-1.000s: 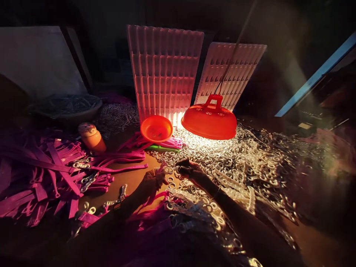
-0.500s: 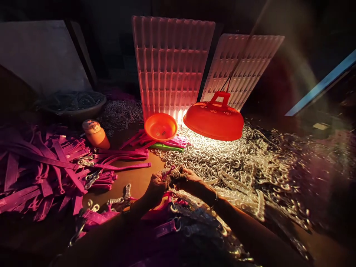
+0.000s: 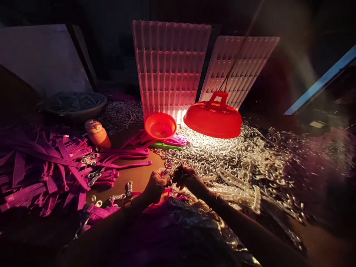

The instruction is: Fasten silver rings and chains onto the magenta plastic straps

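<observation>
My left hand (image 3: 158,182) is closed on a pink strap (image 3: 166,169), whose narrow end sticks up above the thumb. Just to the right, my right hand (image 3: 188,177) has its fingers bent inward toward the left one. Its fingertips are in shadow, and what they hold, if anything, is hard to make out. Below both hands, more pink straps and clear-looking chain pieces (image 3: 200,213) lie near my body in the dark. A heap of shiny chain links (image 3: 222,159) spreads out beyond my right hand.
Pink straps (image 3: 63,159) are piled at the left beside an orange bottle (image 3: 98,134). A red bowl (image 3: 160,126) stands before two upright ribbed panels (image 3: 172,66). A red lamp shade (image 3: 213,120) hangs low over the links. Farther left is a wide basin (image 3: 83,113).
My right hand has come slightly away from the left, its fingers now bent downward. The pink strap's end stands higher in my left hand. The view has shifted slightly.
</observation>
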The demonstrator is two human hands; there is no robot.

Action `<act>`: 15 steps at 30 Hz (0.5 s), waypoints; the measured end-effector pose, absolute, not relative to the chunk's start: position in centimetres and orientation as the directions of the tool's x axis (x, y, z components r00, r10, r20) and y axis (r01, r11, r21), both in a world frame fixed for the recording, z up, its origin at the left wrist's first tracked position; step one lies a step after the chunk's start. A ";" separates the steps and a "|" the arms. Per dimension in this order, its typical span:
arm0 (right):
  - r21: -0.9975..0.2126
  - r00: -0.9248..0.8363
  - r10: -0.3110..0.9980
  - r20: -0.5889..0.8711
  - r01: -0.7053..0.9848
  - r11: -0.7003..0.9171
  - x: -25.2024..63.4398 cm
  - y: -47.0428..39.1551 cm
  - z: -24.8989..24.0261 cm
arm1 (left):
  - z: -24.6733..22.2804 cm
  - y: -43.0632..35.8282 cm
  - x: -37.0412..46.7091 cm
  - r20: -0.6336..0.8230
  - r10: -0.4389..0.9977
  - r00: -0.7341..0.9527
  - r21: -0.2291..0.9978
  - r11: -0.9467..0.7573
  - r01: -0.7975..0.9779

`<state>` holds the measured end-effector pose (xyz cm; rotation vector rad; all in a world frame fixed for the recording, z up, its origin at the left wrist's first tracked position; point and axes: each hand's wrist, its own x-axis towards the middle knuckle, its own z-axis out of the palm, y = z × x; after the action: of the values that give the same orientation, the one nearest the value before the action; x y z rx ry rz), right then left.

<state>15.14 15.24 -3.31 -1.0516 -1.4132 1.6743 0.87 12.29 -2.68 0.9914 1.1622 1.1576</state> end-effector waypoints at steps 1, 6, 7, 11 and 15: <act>-0.985 -0.436 0.885 -0.164 0.018 -0.173 15.1 15.3 -3.3 | -2.6 12.3 0.9 -0.174 0.984 0.031 0.974 0.177 -0.138; -0.988 -0.414 0.898 -0.150 0.039 -0.146 14.7 15.7 -3.7 | -1.3 11.8 0.7 -0.206 0.976 0.063 0.974 0.211 -0.085; -0.990 -0.412 0.901 -0.139 0.042 -0.133 14.6 15.8 -3.9 | -1.0 11.8 0.6 -0.207 0.974 0.093 0.972 0.215 -0.089; -0.992 -0.418 0.901 -0.117 0.101 -0.082 14.2 16.2 -4.7 | -1.2 12.3 0.2 -0.190 0.964 0.185 0.969 0.214 -0.125; -0.955 -0.373 0.927 0.036 0.262 0.142 13.9 16.5 -4.8 | -3.3 13.8 -0.7 -0.203 0.946 0.253 0.961 0.242 -0.133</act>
<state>13.94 16.46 -4.83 -1.1477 -1.7478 1.2554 -0.69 13.75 -3.30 1.0317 1.0179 0.9460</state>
